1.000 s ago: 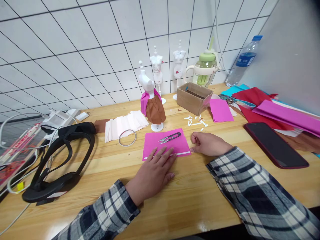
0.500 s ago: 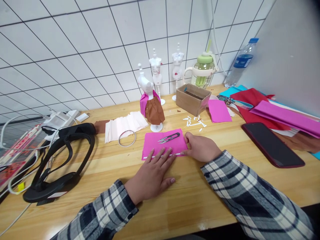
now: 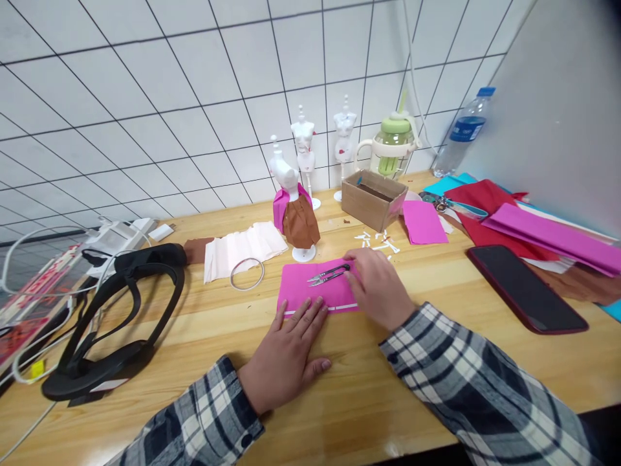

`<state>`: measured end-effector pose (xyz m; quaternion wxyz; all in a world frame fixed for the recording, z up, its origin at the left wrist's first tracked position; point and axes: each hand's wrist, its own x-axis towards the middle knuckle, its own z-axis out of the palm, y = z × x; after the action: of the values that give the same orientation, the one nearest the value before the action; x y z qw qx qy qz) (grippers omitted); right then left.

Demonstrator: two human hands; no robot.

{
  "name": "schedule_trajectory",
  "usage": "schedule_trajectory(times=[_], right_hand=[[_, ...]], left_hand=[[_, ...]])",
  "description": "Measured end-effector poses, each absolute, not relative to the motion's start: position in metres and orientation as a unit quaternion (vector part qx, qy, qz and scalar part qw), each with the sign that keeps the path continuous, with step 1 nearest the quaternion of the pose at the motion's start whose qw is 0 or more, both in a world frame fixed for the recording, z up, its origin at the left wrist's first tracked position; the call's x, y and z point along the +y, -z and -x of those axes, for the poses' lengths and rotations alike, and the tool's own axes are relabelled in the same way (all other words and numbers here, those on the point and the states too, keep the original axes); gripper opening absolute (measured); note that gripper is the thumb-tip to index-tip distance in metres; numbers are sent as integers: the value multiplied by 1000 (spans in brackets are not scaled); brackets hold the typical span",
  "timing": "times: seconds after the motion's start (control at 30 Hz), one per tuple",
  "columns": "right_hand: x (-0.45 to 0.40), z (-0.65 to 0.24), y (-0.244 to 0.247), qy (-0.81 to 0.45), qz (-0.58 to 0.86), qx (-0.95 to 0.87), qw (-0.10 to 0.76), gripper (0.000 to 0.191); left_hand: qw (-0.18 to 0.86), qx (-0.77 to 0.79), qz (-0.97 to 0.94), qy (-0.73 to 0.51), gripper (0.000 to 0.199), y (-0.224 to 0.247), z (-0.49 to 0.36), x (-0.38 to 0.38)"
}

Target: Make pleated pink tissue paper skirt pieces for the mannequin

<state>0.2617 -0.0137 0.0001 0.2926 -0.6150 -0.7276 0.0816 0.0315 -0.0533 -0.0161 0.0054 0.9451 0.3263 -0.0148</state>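
A pink sheet (image 3: 294,285), fabric or paper, lies flat on the table with thin white strips (image 3: 345,307) along its near edge. My left hand (image 3: 288,353) rests flat on that edge, fingers spread, holding nothing. On top of the sheet lie metal thread snips (image 3: 327,276), their points toward the left. My right hand (image 3: 381,285) is at the sheet's right side, with thumb and fingers closed around the handle end of the snips. The hand hides the sheet's right edge.
Behind the sheet stands a small dress form (image 3: 286,175) in brown and pink material. A cardboard box (image 3: 371,204), white scraps (image 3: 381,243) and a phone (image 3: 526,289) are to the right. A metal ring (image 3: 247,274), pleated white cloth (image 3: 245,249) and black headset (image 3: 116,323) lie left.
My right hand has moved from the sheet's lower right corner up to the handle of the thread snips. My left hand has slid slightly left along the near edge.
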Motion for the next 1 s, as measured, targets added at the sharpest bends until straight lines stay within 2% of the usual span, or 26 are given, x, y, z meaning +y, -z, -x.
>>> schedule_trajectory(times=[0.07,0.13,0.27,0.37,0.57,0.77,0.87,1.0], right_hand=[[-12,-244,2,-35,567,-769,293,35],[-7,-231,8,1,530,-808,258,43],[1,-221,26,32,499,-846,188,52],[1,-220,34,35,496,-851,165,55],[1,-217,32,-7,483,-859,170,46],[15,-240,23,-125,552,-758,325,34],[24,-262,25,-147,539,-770,308,25],[25,-273,27,-80,512,-822,236,16]], left_hand=[[13,330,-944,17,74,17,-33,-53],[20,332,-943,23,75,17,-34,-54],[32,343,-938,41,79,15,-34,-54],[54,351,-933,54,82,14,-35,-55],[90,362,-925,67,81,11,-36,-56],[89,358,-928,56,79,11,-35,-56],[89,357,-928,52,80,11,-34,-55],[95,353,-930,47,82,9,-34,-52]])
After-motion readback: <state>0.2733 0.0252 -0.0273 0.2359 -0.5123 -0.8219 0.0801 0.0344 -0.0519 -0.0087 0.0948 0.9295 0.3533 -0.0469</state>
